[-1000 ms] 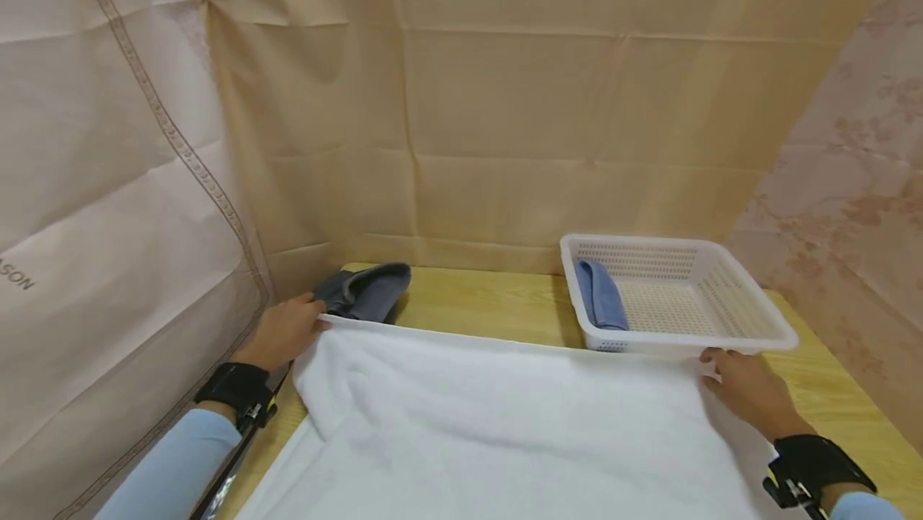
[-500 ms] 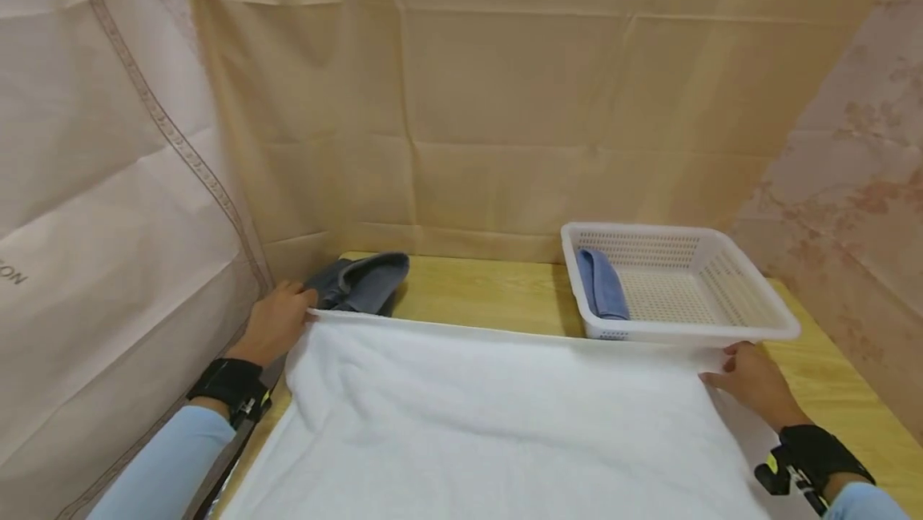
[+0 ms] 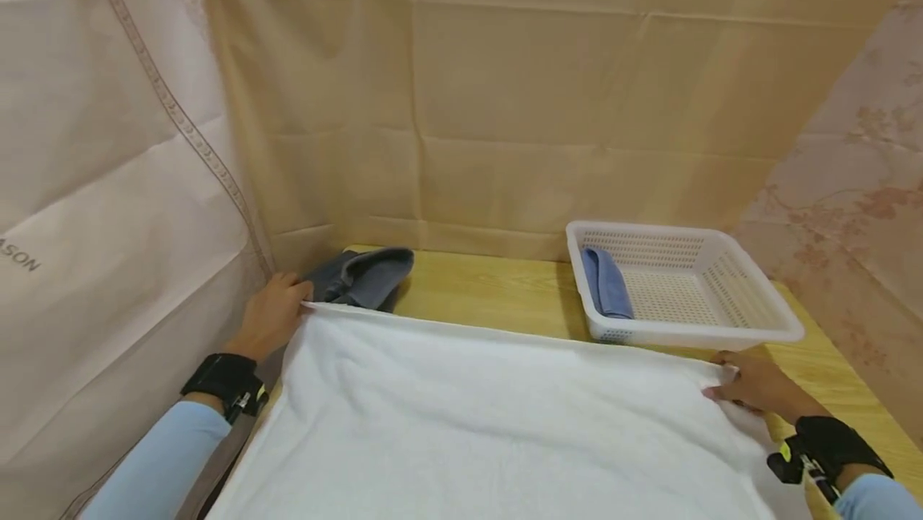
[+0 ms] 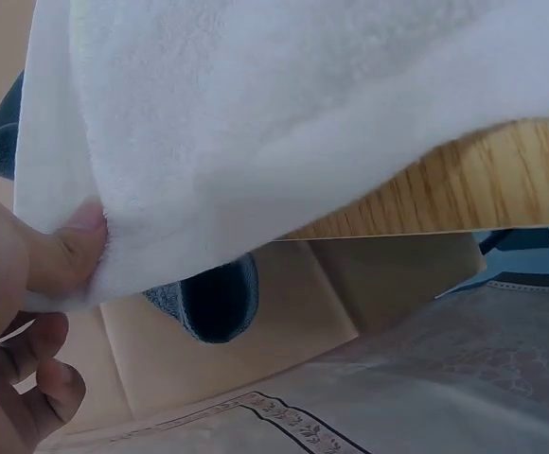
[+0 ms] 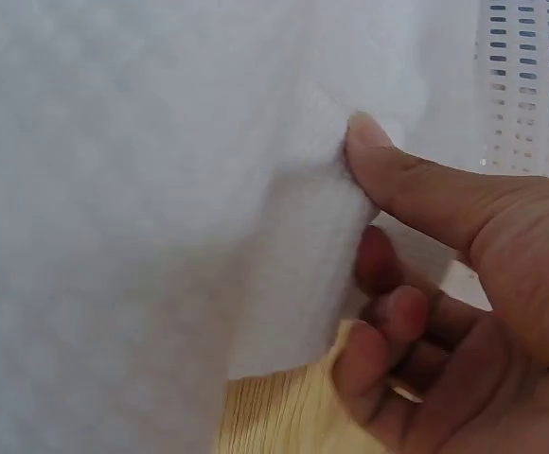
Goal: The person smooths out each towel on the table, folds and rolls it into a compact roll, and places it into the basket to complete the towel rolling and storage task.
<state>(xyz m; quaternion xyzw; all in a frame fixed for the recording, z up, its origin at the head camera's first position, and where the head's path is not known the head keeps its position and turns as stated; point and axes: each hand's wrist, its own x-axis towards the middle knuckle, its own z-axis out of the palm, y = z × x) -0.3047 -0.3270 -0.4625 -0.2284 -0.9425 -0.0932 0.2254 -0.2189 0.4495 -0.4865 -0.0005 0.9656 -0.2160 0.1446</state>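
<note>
A large white towel (image 3: 505, 416) is spread toward me across the table, its far edge stretched between both hands. At the left end of that edge my left hand (image 3: 274, 316) pinches the corner; in the left wrist view the thumb (image 4: 80, 241) presses on the cloth and the lower fingers curl below. My right hand (image 3: 764, 384) pinches the right end, just in front of the basket. The right wrist view has its thumb (image 5: 388, 165) on the towel's edge, with the other fingers bent behind and under it. The near part of the towel runs out of the head view.
A white perforated basket (image 3: 692, 336) stands at the back right, a folded blue cloth (image 3: 607, 284) along its left side. Dark grey-blue cloth (image 3: 378, 272) lies bunched at the back left, beside my left hand. Fabric sheets (image 3: 505, 103) hang behind the wooden table (image 3: 483, 288) and on both sides.
Both hands keep hold of the towel. The left hand has shifted slightly left, and the right hand has come a little away from the basket, with the towel's right end now slanting lower.
</note>
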